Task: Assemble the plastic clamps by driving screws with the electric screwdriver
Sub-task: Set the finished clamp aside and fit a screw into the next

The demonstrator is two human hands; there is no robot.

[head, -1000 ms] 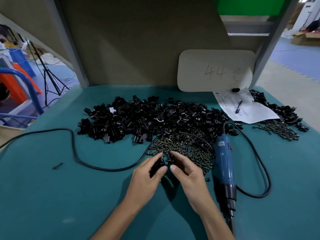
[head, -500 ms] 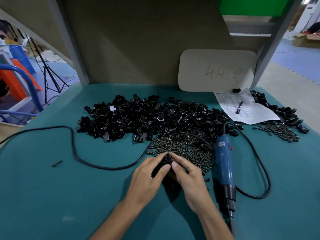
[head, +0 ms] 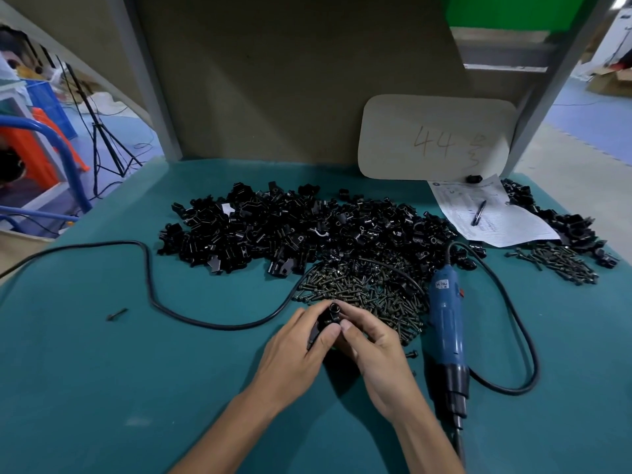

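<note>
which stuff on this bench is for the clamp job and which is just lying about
For the job: black plastic clamp piece gripped by left hand and right hand, heap of black plastic clamp parts, pile of dark metal screws, blue electric screwdriver.
Lying about: white printed paper sheet, black pen on it, beige rounded card marked 44.

Left hand extended from 7 o'clock, right hand from 5 o'clock, fingers curled (thumbs almost touching), a small black clamp pinched between both.
</note>
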